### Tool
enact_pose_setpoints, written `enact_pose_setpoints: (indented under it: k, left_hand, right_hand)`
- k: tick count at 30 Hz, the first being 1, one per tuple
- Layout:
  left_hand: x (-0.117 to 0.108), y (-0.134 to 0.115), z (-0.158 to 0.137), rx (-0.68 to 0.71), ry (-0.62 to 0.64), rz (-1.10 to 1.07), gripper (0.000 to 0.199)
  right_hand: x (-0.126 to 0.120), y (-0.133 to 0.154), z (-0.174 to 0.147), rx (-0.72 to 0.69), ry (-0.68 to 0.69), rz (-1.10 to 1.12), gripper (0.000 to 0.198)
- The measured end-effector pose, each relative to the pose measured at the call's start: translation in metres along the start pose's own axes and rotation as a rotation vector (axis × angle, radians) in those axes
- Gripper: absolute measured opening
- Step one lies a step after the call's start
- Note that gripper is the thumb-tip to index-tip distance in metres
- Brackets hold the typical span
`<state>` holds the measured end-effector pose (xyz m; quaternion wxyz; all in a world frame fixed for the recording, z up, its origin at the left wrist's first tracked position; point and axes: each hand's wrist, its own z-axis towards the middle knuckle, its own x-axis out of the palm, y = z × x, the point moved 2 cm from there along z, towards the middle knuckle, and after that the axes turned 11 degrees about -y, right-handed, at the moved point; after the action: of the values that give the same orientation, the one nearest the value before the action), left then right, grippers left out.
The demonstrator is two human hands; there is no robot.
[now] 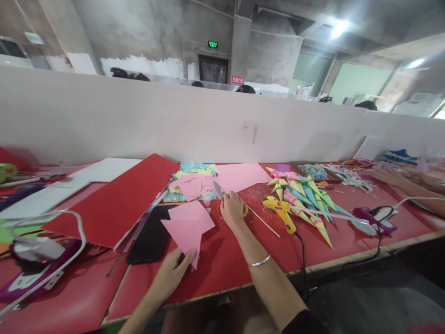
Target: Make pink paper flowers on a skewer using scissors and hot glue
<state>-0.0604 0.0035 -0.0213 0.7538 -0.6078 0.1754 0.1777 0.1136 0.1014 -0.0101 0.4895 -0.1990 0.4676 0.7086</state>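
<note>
My left hand (171,274) pinches the lower corner of a pink paper triangle (184,234) between thumb and fingers. Under that triangle lies another pink paper piece (200,214), partly covering a black phone (148,241). My right hand (232,208) is closed around the handles of a pair of scissors (219,189) on the red table. The blades point away from me, up and left, and the fingers hide most of the handles. Just right of that hand lie a thin wooden stick (266,221) and a yellow hot glue gun (282,214).
Cut pink, yellow and blue paper (190,185) is heaped behind the phone. Large red card (121,204) lies left. Paper cones (309,192) are piled right, near a purple power strip (377,221). A white partition (167,120) stands behind; another person's hand (385,175) is far right.
</note>
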Motion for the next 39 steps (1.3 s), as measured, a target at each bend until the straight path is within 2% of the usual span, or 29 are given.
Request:
enact_pose_setpoints:
  k: [3, 7, 9, 12, 13, 15, 17, 18, 20, 22, 24, 28, 31, 33, 39]
  left_hand:
    - [0.001, -0.007, 0.001, -0.021, 0.036, -0.074, 0.036]
    - [0.005, -0.014, 0.0, -0.079, 0.065, -0.104, 0.027]
    - [0.007, -0.016, -0.001, -0.079, 0.086, -0.101, 0.021]
    - [0.012, -0.018, -0.003, -0.022, 0.067, -0.056, 0.029]
    - [0.014, -0.019, -0.004, -0.007, 0.065, -0.042, 0.033]
    - [0.019, -0.022, -0.005, 0.006, 0.088, 0.005, 0.029]
    - [0.022, -0.025, -0.006, 0.02, 0.11, 0.098, 0.027]
    - [0.023, -0.027, -0.006, 0.044, 0.108, 0.167, 0.03]
    - [0.022, -0.031, -0.006, 0.112, 0.103, 0.34, 0.032]
    - [0.02, -0.035, -0.006, 0.187, 0.119, 0.534, 0.03]
    - [0.018, -0.041, -0.006, 0.273, 0.134, 0.695, 0.029]
    - [0.013, -0.057, -0.008, 0.498, 0.071, 0.83, 0.026]
    - [0.014, -0.066, -0.01, 0.628, 0.051, 0.819, 0.025]
    - [0.016, -0.067, -0.011, 0.686, 0.053, 0.769, 0.028]
    - [0.019, -0.057, -0.009, 0.71, 0.146, 0.672, 0.033]
  right_hand:
    - [-0.007, 0.012, -0.005, -0.087, 0.055, 0.185, 0.022]
    - [-0.025, 0.021, -0.031, -0.17, 0.175, 0.448, 0.029]
    - [-0.033, 0.017, -0.047, -0.08, 0.25, 0.768, 0.022]
    - [-0.037, 0.004, -0.068, 0.111, 0.293, 0.94, 0.013]
    - [-0.037, -0.001, -0.074, 0.159, 0.284, 0.938, 0.012]
    - [-0.038, -0.007, -0.084, 0.219, 0.251, 0.912, 0.012]
    - [-0.044, -0.011, -0.09, 0.222, 0.137, 0.829, 0.019]
    - [-0.049, -0.012, -0.092, 0.179, 0.044, 0.745, 0.027]
    - [-0.063, -0.008, -0.096, -0.018, -0.144, 0.507, 0.04]
    - [-0.073, 0.0, -0.098, -0.292, -0.217, 0.269, 0.039]
    - [-0.078, 0.007, -0.1, -0.477, -0.252, 0.115, 0.031]
    - [-0.08, 0.012, -0.101, -0.536, -0.382, 0.007, 0.03]
    - [-0.081, 0.015, -0.103, -0.596, -0.396, 0.019, 0.019]
    - [-0.081, 0.015, -0.104, -0.622, -0.355, 0.04, 0.009]
    - [-0.081, 0.001, -0.097, -0.577, -0.238, 0.096, 0.01]
